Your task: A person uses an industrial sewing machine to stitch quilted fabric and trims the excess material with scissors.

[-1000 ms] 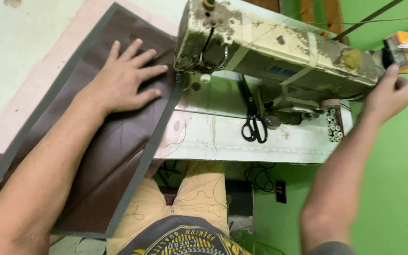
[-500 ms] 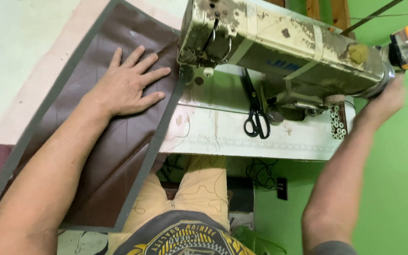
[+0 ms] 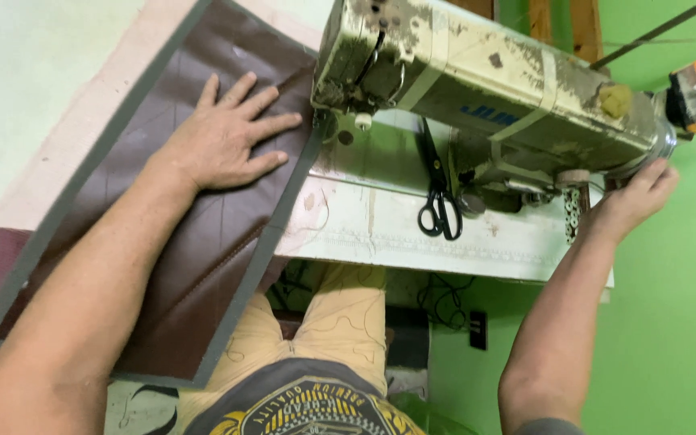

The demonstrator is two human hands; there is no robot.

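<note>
The left hand [image 3: 223, 141] lies palm down, fingers [image 3: 271, 125] spread flat and gripping nothing, on a dark brown, grey-bordered rectangular sheet of leather-like material [image 3: 171, 242]. The sheet stretches away under the palm and back along the forearm, its long axis running diagonally from the fingertips toward the person's body, with its far corner lying just beyond the fingertips at the needle end of the worn cream-coloured sewing machine [image 3: 477, 89]. So the needle area sits directly ahead of the left fingers, close but apart from them.

The right hand [image 3: 630, 205] is well away at the machine's other end, fingers loosely curled up against the round handwheel [image 3: 654, 149]; whether they clasp it I cannot tell. Black-handled scissors [image 3: 438, 189] rest on the pale bench [image 3: 412, 234] between the two hands, nearer the right.
</note>
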